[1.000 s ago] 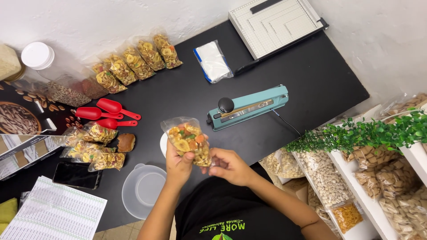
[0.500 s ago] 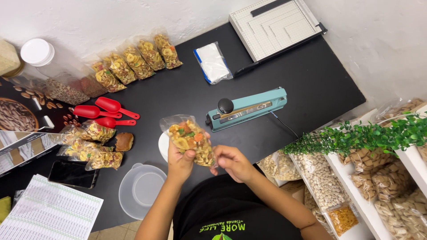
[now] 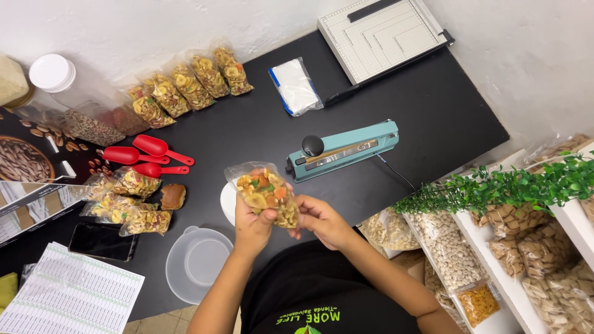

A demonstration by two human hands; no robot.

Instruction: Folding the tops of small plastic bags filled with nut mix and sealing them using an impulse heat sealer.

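A small clear bag of mixed dried fruit and nuts [image 3: 266, 193] is held up in front of me, above the black table [image 3: 247, 133]. My left hand [image 3: 250, 226] grips its lower left side. My right hand [image 3: 322, 221] pinches its lower right edge. The bag's open top points toward a teal heat sealer [image 3: 343, 149] that lies just beyond it. A white round thing [image 3: 228, 201] sits partly hidden behind my left hand.
A row of filled bags [image 3: 189, 83] lies at the back; more filled bags [image 3: 127, 201] sit at left beside three red scoops [image 3: 145, 158]. Also here: a clear plastic lid [image 3: 195, 263], a phone [image 3: 102, 241], printed sheets [image 3: 71, 300], a paper cutter [image 3: 383, 34], a stack of empty bags [image 3: 296, 86], and shelves of bagged snacks [image 3: 532, 253].
The bag and both hands stay almost where they were; the bag sits slightly lower and nearer my body. Nothing on the table has moved.
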